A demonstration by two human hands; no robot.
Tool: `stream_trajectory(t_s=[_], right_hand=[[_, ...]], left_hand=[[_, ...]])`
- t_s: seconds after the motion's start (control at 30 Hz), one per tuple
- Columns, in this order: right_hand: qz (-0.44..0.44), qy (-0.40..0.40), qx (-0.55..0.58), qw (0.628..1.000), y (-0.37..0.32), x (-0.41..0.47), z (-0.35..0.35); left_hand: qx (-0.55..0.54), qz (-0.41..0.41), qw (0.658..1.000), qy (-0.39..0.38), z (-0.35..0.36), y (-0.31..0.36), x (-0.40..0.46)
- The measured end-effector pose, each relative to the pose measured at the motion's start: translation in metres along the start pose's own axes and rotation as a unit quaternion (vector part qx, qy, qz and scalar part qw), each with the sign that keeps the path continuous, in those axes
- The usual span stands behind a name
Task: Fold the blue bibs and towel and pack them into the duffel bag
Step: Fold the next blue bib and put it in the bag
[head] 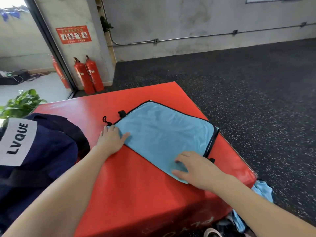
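Nearest, the right hand (196, 170) lies with spread fingers pressed on the near corner of the light blue bib (164, 134), which lies flat on the red padded box (136, 194), its right edge running along the box's right edge. Further on, the left hand (111, 139) lies flat, fingers straight, on the bib's left corner, just right of the navy duffel bag (39, 151). Beyond, bare red surface reaches the far edge, then open speckled floor (239, 79).

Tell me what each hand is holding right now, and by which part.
Nothing is gripped. The left hand rests flat on the blue bib's left corner, and the right hand presses its near edge onto the red box.
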State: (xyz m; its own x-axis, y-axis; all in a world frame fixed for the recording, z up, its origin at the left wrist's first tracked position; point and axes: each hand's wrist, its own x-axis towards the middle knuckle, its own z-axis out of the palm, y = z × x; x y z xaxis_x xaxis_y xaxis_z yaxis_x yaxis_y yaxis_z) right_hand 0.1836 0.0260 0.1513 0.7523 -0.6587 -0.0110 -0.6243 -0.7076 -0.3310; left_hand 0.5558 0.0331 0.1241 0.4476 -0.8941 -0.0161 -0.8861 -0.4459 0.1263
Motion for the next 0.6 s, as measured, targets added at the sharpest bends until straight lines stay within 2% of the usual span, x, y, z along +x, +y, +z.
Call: stream_trajectory(t_s=[0.1, 0.17, 0.23, 0.3, 0.43, 0.53, 0.6], right_hand=[[0.0, -0.006, 0.019, 1.0, -0.002, 0.004, -0.001], [-0.002, -0.019, 0.024, 1.0, -0.001, 0.005, -0.003], [0.005, -0.02, 0.025, 0.999, 0.002, 0.005, -0.006], [0.018, -0.012, 0.023, 1.0, 0.007, 0.006, -0.01], [0.049, 0.027, 0.05, 0.997, 0.015, -0.008, -0.023], [0.058, 0.055, 0.072, 0.994, 0.021, -0.028, -0.032], [0.066, 0.069, 0.081, 0.992, 0.022, -0.044, -0.036]], left_hand=[[0.035, -0.049, 0.998, -0.012, -0.004, 0.005, -0.001], [0.022, -0.047, 0.998, 0.018, -0.005, 0.02, -0.019], [-0.008, 0.01, 0.999, 0.033, -0.006, 0.041, -0.051], [-0.05, 0.101, 0.993, 0.022, -0.007, 0.067, -0.094], [-0.101, 0.247, 0.964, -0.008, -0.014, 0.128, -0.179], [-0.122, 0.26, 0.958, -0.017, -0.006, 0.167, -0.208], [-0.117, 0.217, 0.969, -0.004, 0.0, 0.185, -0.215]])
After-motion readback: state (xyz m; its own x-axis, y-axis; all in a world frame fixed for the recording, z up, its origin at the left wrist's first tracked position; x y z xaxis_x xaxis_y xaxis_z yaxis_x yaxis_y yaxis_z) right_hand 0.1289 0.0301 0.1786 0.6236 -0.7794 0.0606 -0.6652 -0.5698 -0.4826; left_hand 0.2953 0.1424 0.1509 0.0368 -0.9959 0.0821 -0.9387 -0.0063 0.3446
